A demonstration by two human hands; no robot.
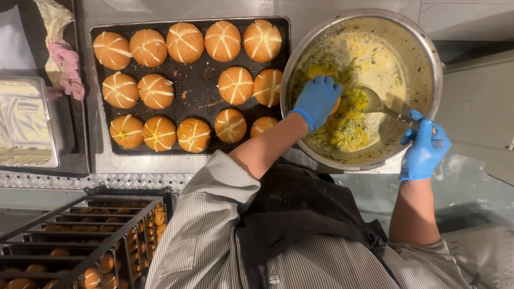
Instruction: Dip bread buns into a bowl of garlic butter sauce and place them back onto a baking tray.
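Steel counter [160,163], bun tray [195,85]; left hand [317,100] gripping bun in bowl [428,80], right hand [424,151] gripping ladle [381,107]

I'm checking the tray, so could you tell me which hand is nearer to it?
Left. The left hand is in the bowl beside the tray; the right hand is at the bowl's far rim.

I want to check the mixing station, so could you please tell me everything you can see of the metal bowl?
The bowl is large, round, and looks like steel, standing upright right of the bun tray. Its inner walls are smeared; a creamy yellow sauce with green flecks pools inside. The left hand holds a bun in the sauce, and the right hand holds a ladle dipped into it.
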